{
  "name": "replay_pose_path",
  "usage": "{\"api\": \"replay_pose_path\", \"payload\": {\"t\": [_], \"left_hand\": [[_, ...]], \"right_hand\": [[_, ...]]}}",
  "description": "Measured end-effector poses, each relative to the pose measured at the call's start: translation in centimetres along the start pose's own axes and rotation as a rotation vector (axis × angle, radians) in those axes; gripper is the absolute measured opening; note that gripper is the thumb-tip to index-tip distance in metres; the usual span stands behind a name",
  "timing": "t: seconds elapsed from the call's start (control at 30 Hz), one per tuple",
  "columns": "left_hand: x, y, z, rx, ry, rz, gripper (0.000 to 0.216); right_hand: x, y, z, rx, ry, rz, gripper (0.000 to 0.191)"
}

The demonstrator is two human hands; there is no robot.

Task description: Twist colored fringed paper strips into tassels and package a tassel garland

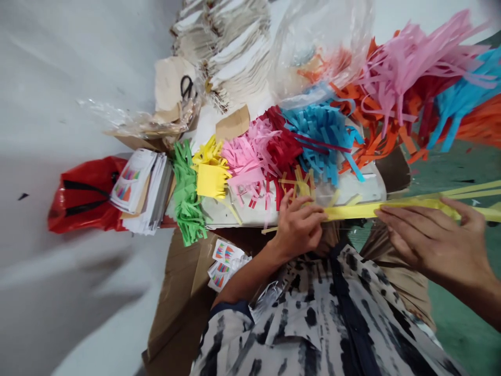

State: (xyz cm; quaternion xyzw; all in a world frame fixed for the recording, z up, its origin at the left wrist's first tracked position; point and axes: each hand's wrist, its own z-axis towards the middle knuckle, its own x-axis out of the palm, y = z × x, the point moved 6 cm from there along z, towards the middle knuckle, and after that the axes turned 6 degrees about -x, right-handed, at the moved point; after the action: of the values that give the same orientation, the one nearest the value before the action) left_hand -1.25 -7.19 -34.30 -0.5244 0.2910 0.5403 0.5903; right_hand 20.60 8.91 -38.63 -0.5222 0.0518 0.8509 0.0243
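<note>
My left hand (299, 227) is closed in a pinch on one end of a bundle of long yellow paper strips (352, 211). My right hand (434, 240) has its fingers wrapped along the same bundle further right, with loose strip ends (469, 189) trailing past it. Both hands hover over my lap, in front of a white board (352, 190) that bears piles of cut paper: green (187, 201), yellow (210, 169), pink (248, 156), red (284, 149) and blue (319, 130).
More pink, orange and blue strips (410, 68) lie heaped at the right under a clear plastic bag (313, 47). Stacked white cards (143, 188) and a red bag (84, 196) sit at the left. Scissors (187, 86) rest on cardboard behind. Small printed cards (223, 261) lie near my left elbow.
</note>
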Motion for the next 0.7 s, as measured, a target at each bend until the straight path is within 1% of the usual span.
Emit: {"api": "replay_pose_path", "payload": {"t": [0.07,0.1,0.17,0.23,0.33,0.37,0.43,0.53,0.6,0.7], "left_hand": [[-0.3,-0.2,0.3,-0.029,-0.012,-0.007,0.019],[0.0,-0.8,0.6,-0.008,-0.004,-0.005,0.020],[1.4,-2.4,1.5,0.092,0.038,-0.004,0.022],[3.1,-3.6,2.4,0.164,0.093,0.013,0.022],[4.7,-3.9,3.2,0.161,0.101,0.058,0.026],[4.8,-3.7,3.3,0.149,0.089,0.065,0.026],[4.8,-3.5,3.2,0.132,0.073,0.067,0.026],[4.8,-3.2,3.0,0.108,0.092,0.063,0.026],[4.7,-3.0,2.9,0.097,0.111,0.060,0.026],[4.1,-2.2,2.9,0.021,0.112,0.074,0.026]], "right_hand": [[-0.8,-0.1,1.1,-0.015,-0.023,0.008,0.034],[-1.2,-0.1,1.8,-0.027,-0.036,0.009,0.027],[-1.8,-0.1,3.1,-0.063,-0.056,-0.002,0.019],[-2.0,-0.2,3.9,-0.107,-0.059,-0.019,0.022],[-1.6,-0.6,4.1,-0.155,-0.055,-0.028,0.030],[-1.4,-0.7,4.0,-0.159,-0.055,-0.032,0.028],[-1.0,-0.9,3.9,-0.160,-0.052,-0.046,0.019],[-0.5,-1.3,4.1,-0.143,-0.028,-0.032,0.027],[-0.3,-1.8,4.3,-0.113,-0.015,0.001,0.026],[-0.3,-2.4,4.6,-0.080,-0.006,0.047,0.028]]}}
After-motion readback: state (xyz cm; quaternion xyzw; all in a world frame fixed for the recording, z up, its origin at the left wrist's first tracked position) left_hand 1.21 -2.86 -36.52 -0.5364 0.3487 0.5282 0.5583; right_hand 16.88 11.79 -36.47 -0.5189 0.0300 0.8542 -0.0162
